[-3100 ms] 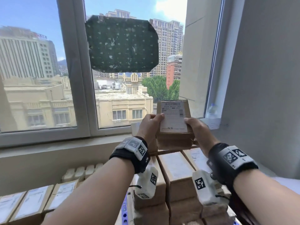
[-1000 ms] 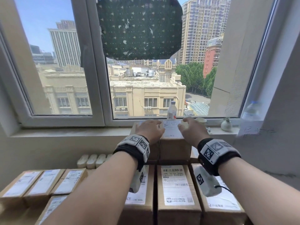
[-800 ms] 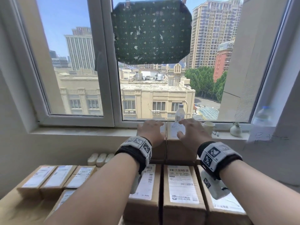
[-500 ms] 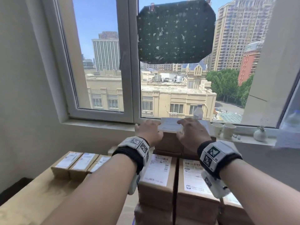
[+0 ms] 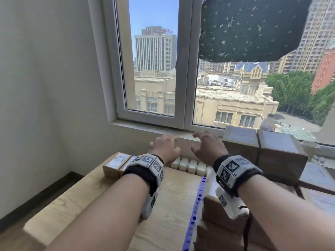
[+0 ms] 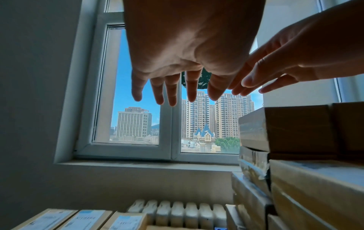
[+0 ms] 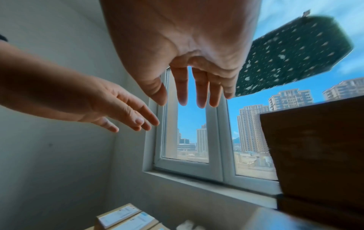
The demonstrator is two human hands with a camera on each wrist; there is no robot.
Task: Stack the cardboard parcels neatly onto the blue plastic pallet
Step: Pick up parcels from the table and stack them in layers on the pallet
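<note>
Hovering palms-down: left hand (image 5: 164, 149), right hand (image 5: 208, 148), fingers (image 6: 172, 91) loosely spread, holding nothing.

The window (image 5: 152, 69) stands ahead, its sill (image 5: 163, 130) running below it, with a wall (image 5: 45, 78) to the left. A mat (image 5: 253, 28) hangs at the upper right of the window. Under the sill sits a radiator (image 5: 188, 164). Before the radiator lies the worktop (image 5: 90, 192); a row of parcels (image 5: 117, 163) rests on its far left part, beside the radiator. To the right rises a stack (image 5: 262, 154) of parcels, its top level with the sill. A pallet (image 5: 195, 211) edge runs between worktop and stack. The left hand (image 5: 164, 148) and right hand (image 5: 208, 147) hover side by side above the radiator, left of the stack, touching nothing.
</note>
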